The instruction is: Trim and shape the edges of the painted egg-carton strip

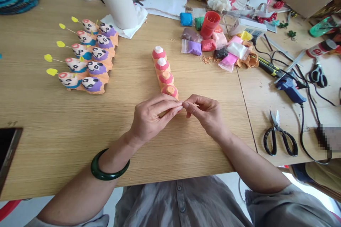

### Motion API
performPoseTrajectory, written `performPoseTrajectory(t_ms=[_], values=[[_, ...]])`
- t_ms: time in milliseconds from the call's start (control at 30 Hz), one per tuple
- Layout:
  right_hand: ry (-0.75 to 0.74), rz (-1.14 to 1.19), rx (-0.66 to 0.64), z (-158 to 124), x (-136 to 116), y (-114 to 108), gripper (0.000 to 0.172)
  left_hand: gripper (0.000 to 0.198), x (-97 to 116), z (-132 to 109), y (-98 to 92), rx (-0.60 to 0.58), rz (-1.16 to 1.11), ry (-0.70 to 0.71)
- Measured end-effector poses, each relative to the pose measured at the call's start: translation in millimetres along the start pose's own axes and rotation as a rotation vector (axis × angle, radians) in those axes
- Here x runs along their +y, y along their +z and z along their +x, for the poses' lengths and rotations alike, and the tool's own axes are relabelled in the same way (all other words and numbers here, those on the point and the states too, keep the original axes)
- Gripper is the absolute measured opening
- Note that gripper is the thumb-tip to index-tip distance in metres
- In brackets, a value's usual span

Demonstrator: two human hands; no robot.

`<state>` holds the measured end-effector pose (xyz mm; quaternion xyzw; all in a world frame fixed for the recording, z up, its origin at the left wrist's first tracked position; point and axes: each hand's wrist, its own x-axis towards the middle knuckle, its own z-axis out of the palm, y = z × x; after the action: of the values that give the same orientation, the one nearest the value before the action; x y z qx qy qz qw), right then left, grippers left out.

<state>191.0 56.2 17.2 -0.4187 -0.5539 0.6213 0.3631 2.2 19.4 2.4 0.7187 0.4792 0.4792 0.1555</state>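
Note:
My left hand (154, 115) and my right hand (206, 113) meet at the fingertips, both pinched closed. A thin pale stick (196, 105) pokes out past my right fingers. Whatever sits between my left fingertips is too small and covered to make out. Just beyond them lies an orange egg-carton strip (157, 72), its near end partly hidden by my left hand. Its bumps are coated in pink clay; the two far ones carry white caps (162, 64), while the nearer ones show bare orange tops (169, 90).
Painted egg-carton figures (92, 60) with yellow-tipped sticks stand left, near a white bottle (115, 0). Bagged coloured clay (194, 48) surrounds a red cup (210, 24) of sticks. Rightward lie black-handled scissors (274, 136), a blue glue gun (291, 88) and cords. A dark-screened device (9, 152) lies left.

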Motion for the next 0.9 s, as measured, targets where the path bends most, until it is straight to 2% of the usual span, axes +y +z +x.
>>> performPoseTrajectory(t_ms=[133, 233, 367, 433, 533, 633, 700, 800, 900], values=[[-0.059, -0.007, 0.092, -2, 1, 2, 0.038, 0.012, 4, 1, -0.2, 0.02, 0.006, -0.052], [-0.126, -0.023, 0.163, -1, 3, 0, 0.037, 0.012, 2, 4, 0.5, 0.093, -0.212, -0.311], [-0.045, 0.003, 0.144, 6, 11, -4, 0.041, 0.006, -14, 11, -2.3, 0.173, -0.536, -0.68], [-0.003, 0.027, 0.157, 10, 17, -5, 0.038, 0.008, -24, 13, -7.8, 0.117, -0.557, -0.775], [0.003, 0.047, 0.18, 13, 25, -6, 0.036, 0.015, -37, 16, -19.5, -0.023, -0.471, -0.836], [0.005, 0.047, 0.163, 13, 30, -5, 0.037, 0.01, -45, 14, -29.5, -0.209, -0.456, -0.832], [0.015, 0.055, 0.14, 13, 33, -5, 0.036, 0.016, -48, 12, -32.9, -0.295, -0.46, -0.802], [0.018, 0.066, 0.123, 13, 35, -4, 0.036, 0.03, -51, 10, -33.5, -0.371, -0.456, -0.822], [0.02, 0.074, 0.126, 14, 36, -4, 0.033, 0.026, -53, 10, -31.2, -0.401, -0.516, -0.87]])
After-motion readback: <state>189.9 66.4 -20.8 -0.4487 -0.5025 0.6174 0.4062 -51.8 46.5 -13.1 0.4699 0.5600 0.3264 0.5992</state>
